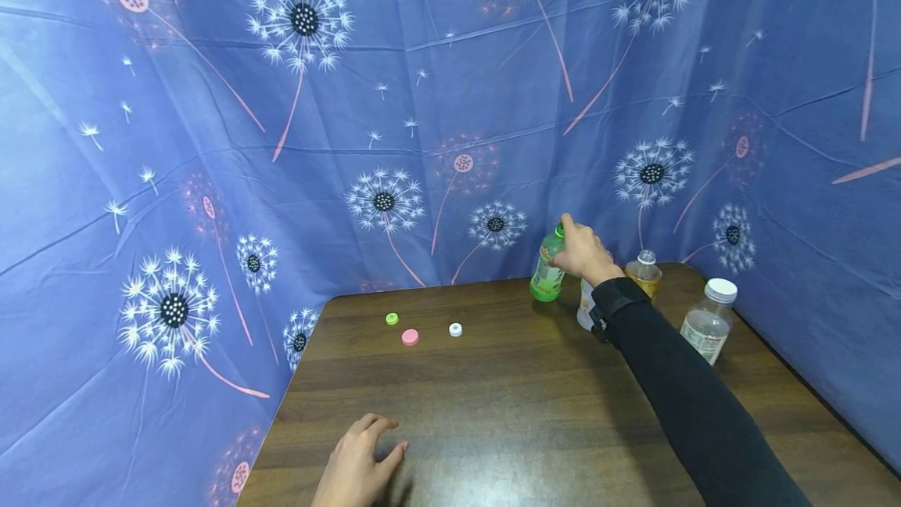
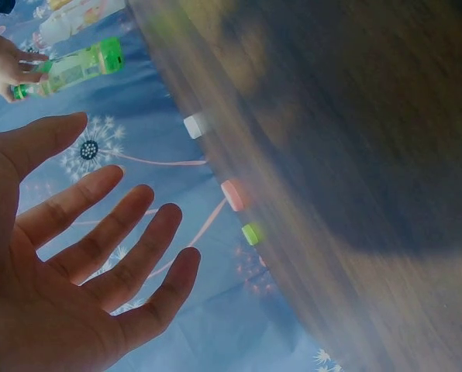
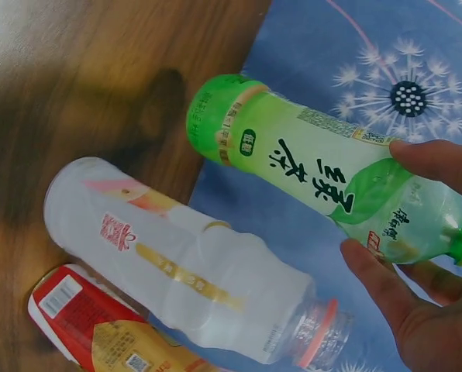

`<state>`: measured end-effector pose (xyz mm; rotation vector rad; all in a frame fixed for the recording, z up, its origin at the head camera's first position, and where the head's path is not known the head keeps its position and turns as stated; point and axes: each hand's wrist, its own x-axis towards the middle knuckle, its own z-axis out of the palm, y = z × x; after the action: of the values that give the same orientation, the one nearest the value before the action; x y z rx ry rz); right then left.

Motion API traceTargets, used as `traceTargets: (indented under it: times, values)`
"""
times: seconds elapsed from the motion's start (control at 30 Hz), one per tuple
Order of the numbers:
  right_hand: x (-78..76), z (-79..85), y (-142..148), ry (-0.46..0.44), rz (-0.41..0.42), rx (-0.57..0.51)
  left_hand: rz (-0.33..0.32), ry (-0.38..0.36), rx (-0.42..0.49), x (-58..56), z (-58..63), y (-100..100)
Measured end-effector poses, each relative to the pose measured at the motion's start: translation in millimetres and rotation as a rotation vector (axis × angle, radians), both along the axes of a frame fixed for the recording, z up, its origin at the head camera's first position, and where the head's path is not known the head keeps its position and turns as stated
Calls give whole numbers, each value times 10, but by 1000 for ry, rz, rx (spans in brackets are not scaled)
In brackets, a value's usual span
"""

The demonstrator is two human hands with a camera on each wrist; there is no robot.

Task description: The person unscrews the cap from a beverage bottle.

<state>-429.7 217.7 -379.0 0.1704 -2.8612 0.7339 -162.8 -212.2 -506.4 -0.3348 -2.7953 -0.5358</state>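
Near the back edge of the table, my right hand (image 1: 583,253) grips the upper part of a green tea bottle (image 3: 293,155), which leans slightly. Thumb and fingers lie on either side of its shoulder in the right wrist view. Beside it stands a white bottle (image 3: 177,256) with an uncapped clear neck, partly hidden by my wrist in the head view. My left hand (image 1: 357,462) hovers over the front left of the table, fingers spread and relaxed, holding nothing. Away from it lie a green cap (image 1: 392,318), a pink cap (image 1: 410,337) and a white cap (image 1: 455,329).
An uncapped bottle with a yellow and red label (image 1: 644,275) stands right of the white bottle. Further right is a clear bottle with a white lid (image 1: 708,321). A blue dandelion-print curtain (image 1: 436,100) hangs behind the wooden table (image 1: 507,405).
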Motion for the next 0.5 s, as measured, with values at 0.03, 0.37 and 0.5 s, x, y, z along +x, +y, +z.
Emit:
traceTargets:
  times: [0.03, 0.37, 0.5]
  values:
    - [13, 6, -2, 6, -1, -11, 1, 3, 3, 0, 0, 3]
    - [201, 38, 12, 65, 33, -64, 7, 40, 2, -9, -9, 26]
    - [283, 32, 31, 72, 49, -58, 2, 69, 6, -2, -14, 42]
